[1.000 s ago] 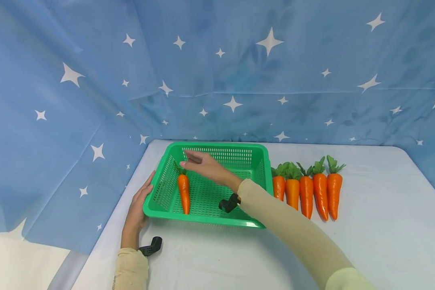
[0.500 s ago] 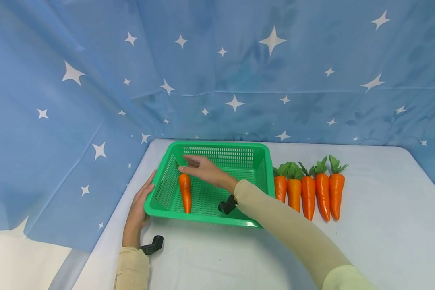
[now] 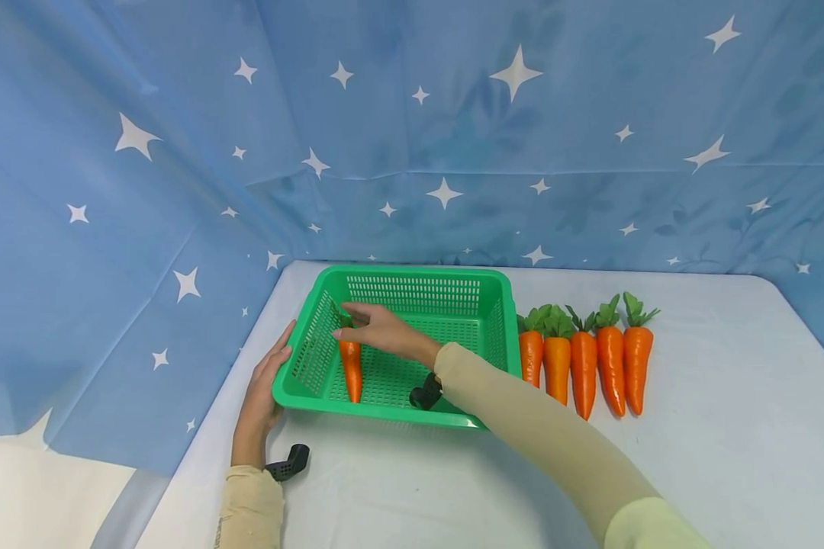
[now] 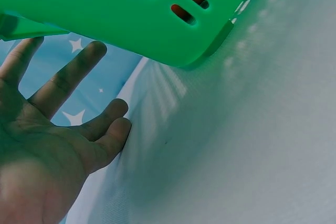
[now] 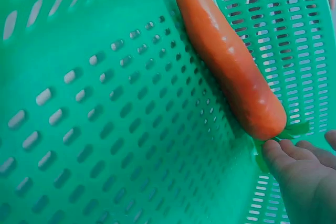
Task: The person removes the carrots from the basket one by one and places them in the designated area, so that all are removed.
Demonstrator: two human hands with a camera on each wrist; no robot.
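Note:
A green plastic basket [image 3: 398, 413] stands on the white-covered table with one orange carrot [image 3: 352, 374] lying along its left side. Over the carrot's leafy end is my right hand [image 3: 389, 332], its thumb held apart from the fingers. In the right wrist view, the thumb tip of that hand [image 5: 304, 179] meets the end of the carrot [image 5: 231, 66] by its green leaves, which are partly covered. My left hand [image 3: 261, 389] rests against the basket's outer left side. Its fingers are spread below the rim in the left wrist view, the palm [image 4: 42, 156] facing the camera.
Several carrots with leafy tops [image 3: 582, 374] lie side by side on the table just right of the basket. A blue cloth with white stars [image 3: 412, 137] hangs behind and to the left. Each wrist wears a black camera [image 3: 290, 463].
My right hand has come down and slightly nearer over the carrot's leafy end. The left hand stays at the basket's side, and the carrots keep their places.

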